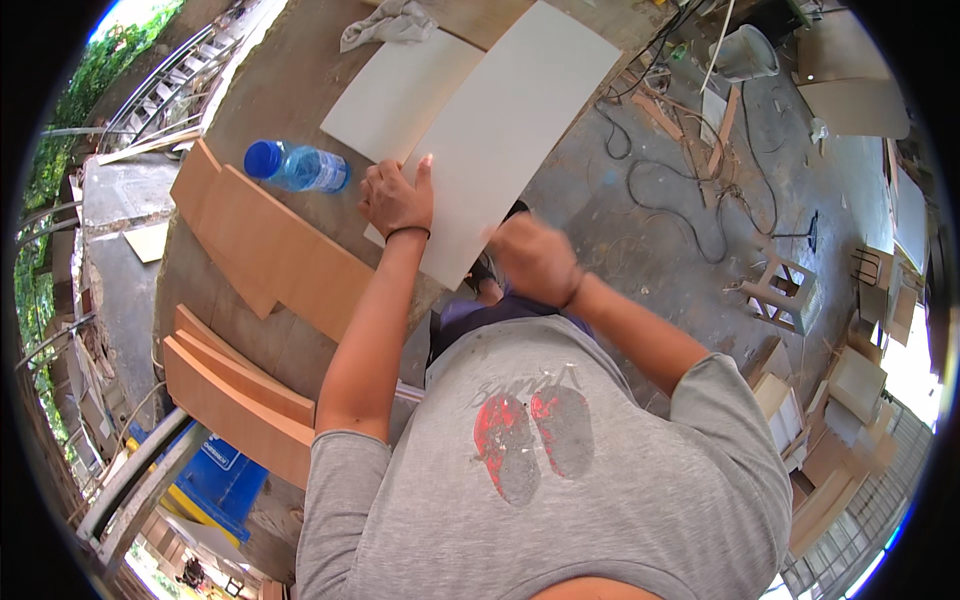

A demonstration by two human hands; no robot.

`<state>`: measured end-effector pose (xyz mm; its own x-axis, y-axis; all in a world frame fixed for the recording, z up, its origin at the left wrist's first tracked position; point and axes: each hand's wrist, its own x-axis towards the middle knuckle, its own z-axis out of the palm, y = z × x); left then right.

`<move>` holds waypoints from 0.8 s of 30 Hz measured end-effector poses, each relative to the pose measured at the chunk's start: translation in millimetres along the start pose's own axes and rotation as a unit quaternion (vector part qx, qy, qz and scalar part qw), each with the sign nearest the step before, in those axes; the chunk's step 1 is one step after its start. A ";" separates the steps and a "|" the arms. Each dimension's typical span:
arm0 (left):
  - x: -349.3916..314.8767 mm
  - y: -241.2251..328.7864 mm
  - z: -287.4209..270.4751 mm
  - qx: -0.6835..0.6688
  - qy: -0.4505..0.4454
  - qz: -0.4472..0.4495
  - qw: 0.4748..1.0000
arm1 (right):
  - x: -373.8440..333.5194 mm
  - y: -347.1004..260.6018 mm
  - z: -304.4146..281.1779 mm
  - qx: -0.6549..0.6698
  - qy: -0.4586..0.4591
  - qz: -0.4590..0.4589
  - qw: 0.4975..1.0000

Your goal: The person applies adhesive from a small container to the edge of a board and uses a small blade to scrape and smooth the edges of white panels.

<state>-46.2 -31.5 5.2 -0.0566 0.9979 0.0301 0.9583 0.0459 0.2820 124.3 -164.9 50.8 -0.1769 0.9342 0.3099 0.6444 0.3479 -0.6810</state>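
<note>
A long white board (510, 120) lies slantwise on the worktable in front of me, its near corner close to my body. My left hand (400, 200) grips its left edge near this end, fingers curled down and thumb along the top face. Beyond that hand, a second white board (400, 92) lies alongside, partly covered by the long one. By the long board's near right edge is my right hand (535, 258), smeared by motion. It looks bunched like a fist, but its fingers and anything in them cannot be made out.
Left of my hand lies a blue-capped plastic bottle (297, 167). Several brown wooden boards (280, 245) rest on the table's left side. A grey cloth (390, 24) sits at the far end. On the floor to the right are a looping black cable (690, 232), wood scraps, a bucket (746, 54) and a stool (782, 292).
</note>
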 end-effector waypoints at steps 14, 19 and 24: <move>38.0 18.7 0.5 -0.026 -0.075 0.362 0.929 | 96.6 253.0 -140.3 -0.210 0.182 0.170 0.946; 36.3 18.8 0.0 -0.028 -0.065 0.363 0.929 | 96.1 248.0 -123.5 -0.306 0.171 0.108 0.930; 36.5 19.1 5.8 -0.034 -0.057 0.369 0.927 | 71.2 181.2 -88.7 -0.293 0.097 0.109 0.945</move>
<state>-28.3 6.1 6.1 0.6409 0.7551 0.1378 0.7047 -0.6500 0.2844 294.4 -42.4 8.3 0.1110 0.9267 0.3592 0.9609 -0.0078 -0.2768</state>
